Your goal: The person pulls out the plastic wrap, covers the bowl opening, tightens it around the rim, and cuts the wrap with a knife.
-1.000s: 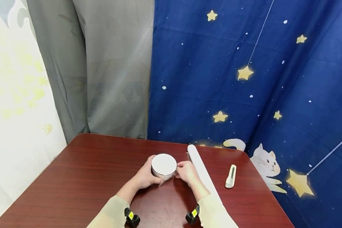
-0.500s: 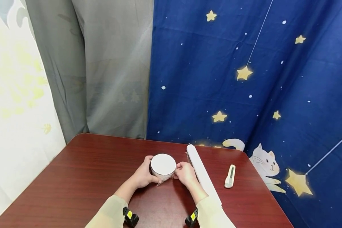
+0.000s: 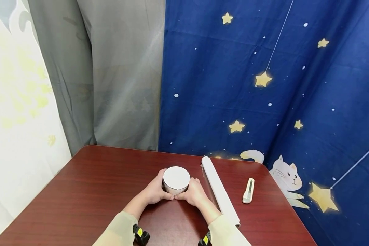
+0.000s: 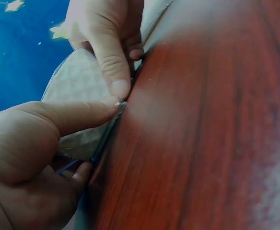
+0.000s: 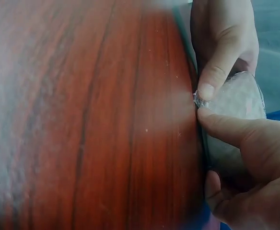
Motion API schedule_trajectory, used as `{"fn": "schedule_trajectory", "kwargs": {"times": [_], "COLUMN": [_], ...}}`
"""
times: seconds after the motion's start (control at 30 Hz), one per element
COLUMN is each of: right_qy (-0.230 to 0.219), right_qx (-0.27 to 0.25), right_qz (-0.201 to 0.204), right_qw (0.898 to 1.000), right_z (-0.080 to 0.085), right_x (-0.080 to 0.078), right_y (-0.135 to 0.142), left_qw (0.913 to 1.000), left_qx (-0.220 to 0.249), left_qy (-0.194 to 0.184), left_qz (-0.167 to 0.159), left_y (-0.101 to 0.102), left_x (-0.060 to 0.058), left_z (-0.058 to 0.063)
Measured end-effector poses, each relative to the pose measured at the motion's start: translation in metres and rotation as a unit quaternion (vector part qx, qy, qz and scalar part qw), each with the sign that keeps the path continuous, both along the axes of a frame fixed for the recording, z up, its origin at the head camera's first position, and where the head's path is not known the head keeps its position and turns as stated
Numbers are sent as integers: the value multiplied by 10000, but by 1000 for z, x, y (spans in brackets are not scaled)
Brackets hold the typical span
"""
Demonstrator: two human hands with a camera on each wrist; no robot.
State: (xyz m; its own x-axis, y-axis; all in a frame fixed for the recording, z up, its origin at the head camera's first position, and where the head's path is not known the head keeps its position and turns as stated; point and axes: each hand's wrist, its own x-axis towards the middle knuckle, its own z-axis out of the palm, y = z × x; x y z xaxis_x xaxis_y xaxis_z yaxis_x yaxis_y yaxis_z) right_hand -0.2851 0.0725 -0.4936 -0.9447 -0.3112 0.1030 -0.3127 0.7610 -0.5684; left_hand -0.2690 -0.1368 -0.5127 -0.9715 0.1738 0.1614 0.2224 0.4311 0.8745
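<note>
A round container (image 3: pixel 176 177) with a flat white top and a pale, quilted-looking side (image 4: pixel 77 79) stands on the table in front of me. My left hand (image 3: pixel 154 190) grips it from the left, fingers curving behind the wall. On the opposite side my right hand (image 3: pixel 195 192) holds it too. Both thumbs meet low at the front, almost tip to tip. In the right wrist view, a crumpled bit of clear film (image 5: pixel 198 99) sticks out by the thumb tips near the container's lower edge. Most fingertips are hidden behind the container.
Right of my hands, a long white roll (image 3: pixel 218 186) of clear film lies slanted on the dark red wooden table (image 3: pixel 110 171). Farther right is a cream utility knife (image 3: pixel 248 190). Grey and blue starry curtains (image 3: pixel 221 85) hang behind the table.
My right hand has moved from pinching at the container's right side to wrapping around it, its thumb coming forward to meet the left thumb. The left hand stays about where it was.
</note>
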Motion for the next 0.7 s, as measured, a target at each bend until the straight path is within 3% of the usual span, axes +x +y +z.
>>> {"fn": "schedule_trajectory", "kwargs": {"times": [0.1, 0.23, 0.4, 0.6, 0.7], "right_qy": [230, 406, 275, -49, -362], "right_qx": [-67, -10, 51, -180, -705], "right_qz": [-135, -140, -145, -409, -479], "right_qw": [9996, 9991, 9995, 9990, 9957], "right_z": [-13, -41, -59, -47, -23], "right_x": [-9, -30, -44, -35, -15], "right_y": [0, 5, 10, 6, 2], "left_qw": [10000, 9992, 9988, 9989, 9987], "left_qx": [6, -158, -199, -300, -344], "left_qy": [-6, -7, -102, 33, 73], "left_qz": [95, 368, 425, 371, 382], "left_y": [-1, 0, 2, 2, 2], "left_x": [0, -2, -1, 0, 0], "left_z": [-1, -2, -3, 0, 1]}}
